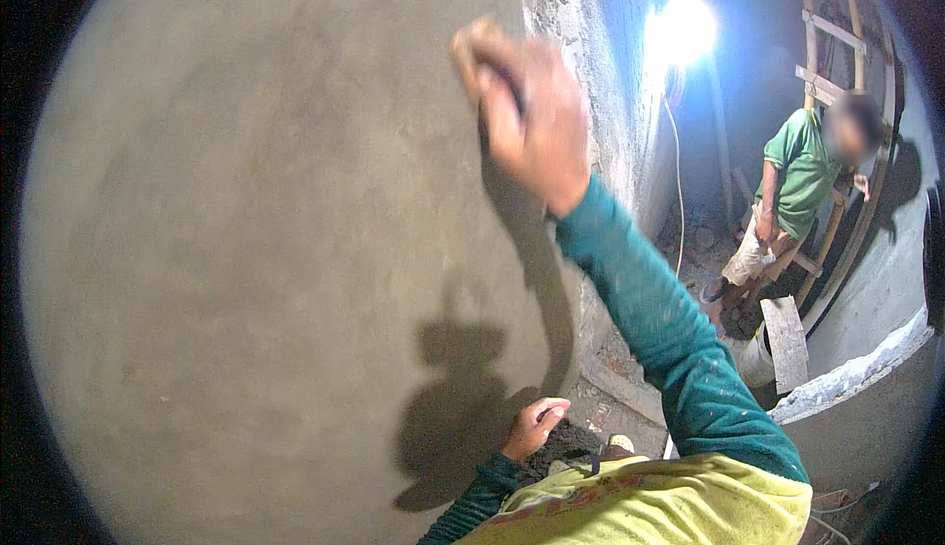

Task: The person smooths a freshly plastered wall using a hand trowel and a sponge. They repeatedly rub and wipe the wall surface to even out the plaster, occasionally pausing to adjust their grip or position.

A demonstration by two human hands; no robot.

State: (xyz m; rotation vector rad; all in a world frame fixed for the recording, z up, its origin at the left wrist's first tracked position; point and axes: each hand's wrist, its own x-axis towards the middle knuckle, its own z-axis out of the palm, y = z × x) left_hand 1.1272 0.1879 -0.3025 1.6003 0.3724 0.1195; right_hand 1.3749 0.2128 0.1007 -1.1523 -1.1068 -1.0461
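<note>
The bare right hand (536,122) clasps a tan, blocky tool (465,55), jutting upper-left of the grip, before a smooth grey plaster wall (295,200); holding it flat with even pressure should help; below, the left hand (533,429) half-curls, contents unclear

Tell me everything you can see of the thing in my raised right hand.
The tan block looks wooden, but blur hides its grain and exact shape. Only a narrow, slanted edge shows past your right hand, which grips it. It is up by the grey wall; whether they touch is unclear.
</note>
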